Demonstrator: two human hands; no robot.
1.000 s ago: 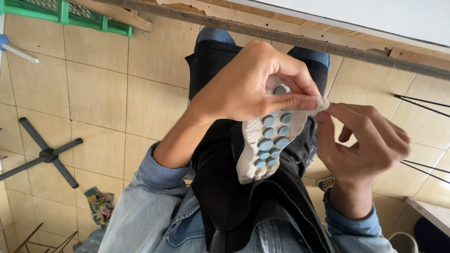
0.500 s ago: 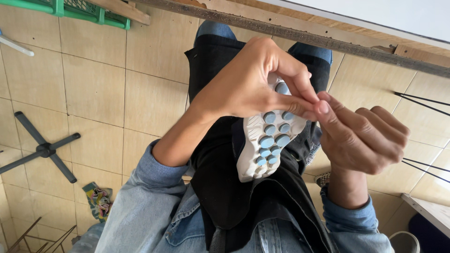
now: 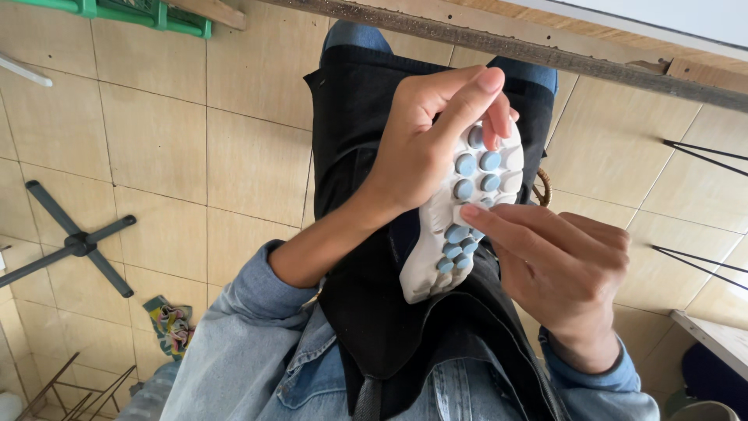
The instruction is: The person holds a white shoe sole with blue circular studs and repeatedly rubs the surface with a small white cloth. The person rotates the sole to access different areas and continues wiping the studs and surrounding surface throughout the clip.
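A white shoe sole (image 3: 430,265) with several round blue studs is held upright over my lap, studded side toward me. My left hand (image 3: 427,140) grips its upper part, thumb stretched along the top edge and fingers curled over the studs. My right hand (image 3: 555,265) comes in from the right, its fingers resting on the middle of the sole's studded face. A black apron (image 3: 366,312) lies over my legs beneath the sole. I wear a blue denim jacket (image 3: 249,359).
Beige floor tiles (image 3: 156,156) lie below. A black star-shaped stand base (image 3: 78,243) sits at the left, a green crate (image 3: 140,14) at the top left, a colourful cloth (image 3: 173,323) near my left elbow. A wooden table edge (image 3: 561,54) crosses the top.
My left hand has shifted its grip, the thumb now extended along the sole's top. My right hand dropped from the sole's upper tip to its middle studs.
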